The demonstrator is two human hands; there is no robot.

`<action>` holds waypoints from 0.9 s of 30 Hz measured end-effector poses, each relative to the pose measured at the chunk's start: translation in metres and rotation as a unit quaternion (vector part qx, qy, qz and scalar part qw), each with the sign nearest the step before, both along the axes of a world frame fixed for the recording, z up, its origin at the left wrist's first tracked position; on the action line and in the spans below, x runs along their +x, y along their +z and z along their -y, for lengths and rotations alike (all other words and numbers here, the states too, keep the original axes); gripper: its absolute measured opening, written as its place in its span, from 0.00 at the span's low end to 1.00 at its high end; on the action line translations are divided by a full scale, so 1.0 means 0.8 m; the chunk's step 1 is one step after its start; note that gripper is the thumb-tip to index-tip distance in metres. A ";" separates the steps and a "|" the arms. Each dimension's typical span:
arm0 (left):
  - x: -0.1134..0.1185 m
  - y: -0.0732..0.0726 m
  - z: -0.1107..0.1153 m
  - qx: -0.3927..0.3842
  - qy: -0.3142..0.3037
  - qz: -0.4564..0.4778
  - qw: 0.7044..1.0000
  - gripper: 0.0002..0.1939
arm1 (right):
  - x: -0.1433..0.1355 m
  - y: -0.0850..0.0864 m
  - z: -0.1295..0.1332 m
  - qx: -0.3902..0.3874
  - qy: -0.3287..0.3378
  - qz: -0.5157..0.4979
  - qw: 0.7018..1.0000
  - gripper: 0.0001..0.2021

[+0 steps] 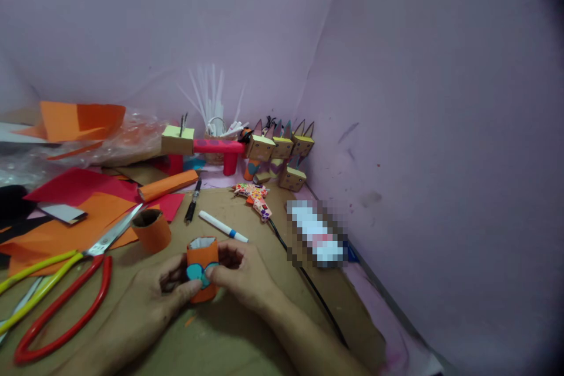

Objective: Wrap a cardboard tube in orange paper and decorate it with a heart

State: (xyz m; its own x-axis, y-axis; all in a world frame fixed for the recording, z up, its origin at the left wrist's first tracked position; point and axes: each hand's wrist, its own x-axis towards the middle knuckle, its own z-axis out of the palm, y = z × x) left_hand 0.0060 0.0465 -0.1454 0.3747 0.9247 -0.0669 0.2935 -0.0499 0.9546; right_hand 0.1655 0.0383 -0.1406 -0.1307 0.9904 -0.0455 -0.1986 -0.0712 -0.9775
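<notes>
An orange paper-covered tube [201, 252] stands upright between both hands, low in the middle of the view. On its front lies a teal heart-shaped piece [195, 273] with a dark outline. My left hand [170, 294] grips the tube's left side, its thumb on the teal piece. My right hand [240, 273] holds the right side, the thumb pressing the teal piece and the fingers curled behind. A second orange tube [152, 231] stands just behind my left hand. A white marker with a blue band [222, 226] lies beyond the held tube.
Red-handled scissors [103, 267] and yellow-handled ones lie left on orange paper [106, 211]. Behind are a black marker [192, 202], patterned glue gun [255, 197] with black cord, cardboard animal heads [262, 147] and white sticks [214, 97]. A pixelated item [315, 232] lies right.
</notes>
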 end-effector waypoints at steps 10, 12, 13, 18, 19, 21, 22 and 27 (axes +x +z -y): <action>0.002 0.008 0.001 0.026 0.002 -0.018 1.000 0.16 | 0.000 -0.001 -0.001 0.000 -0.002 -0.014 1.000 0.13; 0.003 0.011 0.001 0.030 0.005 -0.016 0.999 0.16 | 0.000 0.000 -0.001 -0.003 0.002 -0.018 1.000 0.13; 0.004 0.012 0.002 0.028 0.003 -0.017 0.999 0.16 | 0.000 0.000 0.000 -0.002 0.006 -0.022 1.000 0.14; 0.002 0.010 0.005 0.010 0.001 0.000 1.000 0.17 | 0.000 0.000 0.000 0.000 0.008 -0.020 1.000 0.14; 0.002 0.008 0.004 0.013 0.008 0.005 1.000 0.18 | 0.000 0.000 0.000 -0.001 0.006 -0.020 1.000 0.14; 0.001 0.005 0.003 0.012 0.012 0.010 1.000 0.20 | 0.000 0.001 0.000 -0.007 0.005 -0.025 1.000 0.14; 0.001 0.003 0.003 0.011 0.010 0.008 1.000 0.20 | 0.000 0.001 0.000 -0.010 0.004 -0.028 1.000 0.14; 0.000 0.001 0.000 0.025 0.002 -0.011 1.000 0.19 | 0.000 0.002 -0.001 -0.017 -0.003 -0.032 0.999 0.13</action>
State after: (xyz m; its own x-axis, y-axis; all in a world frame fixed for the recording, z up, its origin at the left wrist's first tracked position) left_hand 0.0059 0.0465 -0.1448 0.3704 0.9284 -0.0291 0.3142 -0.0958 0.9445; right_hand 0.1652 0.0390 -0.1391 -0.1277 0.9892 -0.0715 -0.2607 -0.1030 -0.9599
